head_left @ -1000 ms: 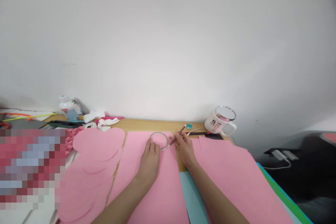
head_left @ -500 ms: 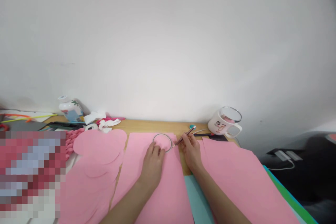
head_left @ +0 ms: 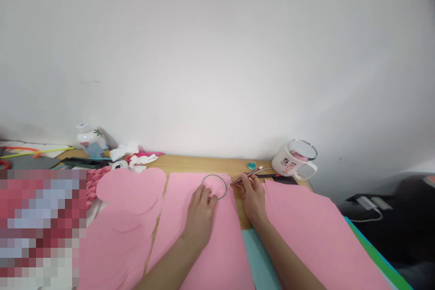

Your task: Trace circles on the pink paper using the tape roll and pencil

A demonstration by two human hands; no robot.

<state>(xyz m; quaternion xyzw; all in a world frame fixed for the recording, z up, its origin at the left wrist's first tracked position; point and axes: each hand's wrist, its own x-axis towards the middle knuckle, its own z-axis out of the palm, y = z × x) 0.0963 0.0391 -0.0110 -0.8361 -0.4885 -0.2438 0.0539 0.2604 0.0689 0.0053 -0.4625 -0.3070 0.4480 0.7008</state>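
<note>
A sheet of pink paper (head_left: pixel 220 244) lies in the middle of the desk. Near its far edge is a thin dark-rimmed ring (head_left: pixel 226 187), with pink showing inside it. My left hand (head_left: pixel 200 217) presses down at the ring's left and lower rim, fingers bent over it. My right hand (head_left: pixel 254 197) pinches a pencil (head_left: pixel 246 176), whose tip touches or nearly touches the ring's right side by the paper's edge. Pink cut-out pieces with rounded edges (head_left: pixel 125 204) lie left of the sheet. More pink paper (head_left: pixel 316 231) is spread to the right.
A white mug (head_left: pixel 285 161) stands at the back right, near a small teal round object (head_left: pixel 251 165). Crumpled tissue (head_left: pixel 144 159) and a white bottle (head_left: pixel 92 141) are at the back left. A wall (head_left: pixel 217 77) rises behind the wooden desk (head_left: pixel 200 163).
The pencil leans flatter, its back end lower and further right. My right hand has shifted slightly right, and the ring with my left hand sits a little further right. The view moved slightly.
</note>
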